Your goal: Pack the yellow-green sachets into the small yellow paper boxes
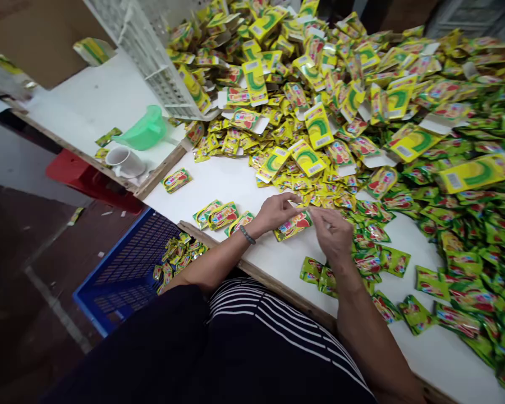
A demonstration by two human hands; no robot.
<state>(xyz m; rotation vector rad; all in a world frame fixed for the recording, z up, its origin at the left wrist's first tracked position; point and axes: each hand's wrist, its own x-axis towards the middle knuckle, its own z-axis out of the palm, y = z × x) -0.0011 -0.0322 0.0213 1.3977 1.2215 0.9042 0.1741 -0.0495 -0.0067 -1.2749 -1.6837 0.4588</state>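
Note:
In the head view, a small yellow-green carton point(293, 225) with red fruit print lies tilted between my hands, just above the white tabletop. My left hand point(278, 212) grips its left end and upper edge, with the fingers reaching over the top. At the carton's upper right corner, the fingers of my right hand point(333, 229) are pinched together; my palm hides part of what they hold. Several similar cartons point(223, 216) lie left of my left wrist. Green sachets point(310, 270) are spread below and beside my right hand.
A big heap of yellow open-ended cartons point(318, 126) and small sachets covers the back. Green packets point(467, 297) pile up at right. A white crate point(168, 84), green scoop point(145, 129) and white mug point(125, 161) stand at left. Below the edge is a blue crate point(113, 280).

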